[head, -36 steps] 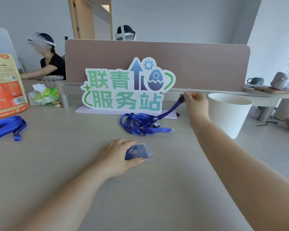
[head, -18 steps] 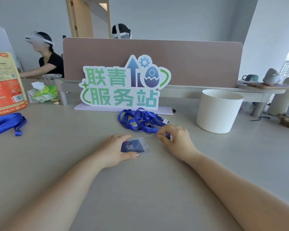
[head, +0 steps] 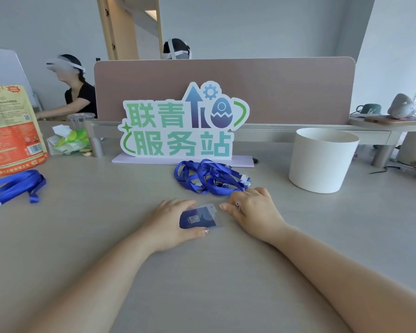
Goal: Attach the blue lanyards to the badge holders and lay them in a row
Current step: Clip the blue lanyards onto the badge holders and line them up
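Hands meet at a holder (head: 203, 218).
Left hand (head: 169, 223) grips the holder; right hand (head: 253, 211) pinches a small clip (head: 237, 204) beside it, lanyards (head: 209, 180) piled just behind.

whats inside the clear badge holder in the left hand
A dark blue card with a small square code shows through the clear badge holder. The left hand grips its left side, covering that end of the card.
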A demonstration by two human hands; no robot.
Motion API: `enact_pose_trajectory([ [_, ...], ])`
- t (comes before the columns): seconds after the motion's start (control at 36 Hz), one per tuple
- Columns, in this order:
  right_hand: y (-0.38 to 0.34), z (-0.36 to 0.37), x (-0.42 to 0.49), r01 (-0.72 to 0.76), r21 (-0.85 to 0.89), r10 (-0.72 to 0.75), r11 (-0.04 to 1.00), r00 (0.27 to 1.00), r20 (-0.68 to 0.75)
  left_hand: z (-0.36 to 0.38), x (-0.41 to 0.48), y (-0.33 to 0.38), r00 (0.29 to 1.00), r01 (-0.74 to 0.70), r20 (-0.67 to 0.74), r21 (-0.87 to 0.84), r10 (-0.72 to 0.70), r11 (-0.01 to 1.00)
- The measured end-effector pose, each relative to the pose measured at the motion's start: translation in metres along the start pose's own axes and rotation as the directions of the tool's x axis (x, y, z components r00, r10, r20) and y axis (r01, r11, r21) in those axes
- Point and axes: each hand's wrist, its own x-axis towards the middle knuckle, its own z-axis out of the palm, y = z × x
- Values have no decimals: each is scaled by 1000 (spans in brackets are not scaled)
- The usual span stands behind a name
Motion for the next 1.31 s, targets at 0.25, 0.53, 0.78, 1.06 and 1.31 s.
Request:
enact_pose_trajectory([
  [0.25,-5,-7,-4,-84,121,64,989,984,165,1,0,-6,999,9,-38,-91,-12,996],
  [0.53,3,-2,-1,-184,334,162,924,982,94,1,0,-3,995,-24,-97,-40,20,999],
  [0.78,4,-3,0,-217,375,191,901,976,106,1,-1,-1,996,-44,-78,12,45,999],
  [1.06,-3,-3,-2,-173,404,146,898,984,99,-1,-5,3,977,-86,-199,-41,76,995],
  [1.31,-5,-4,-1,-201,516,154,833,979,134,3,-3,-1,973,-121,-197,-11,116,993],
])
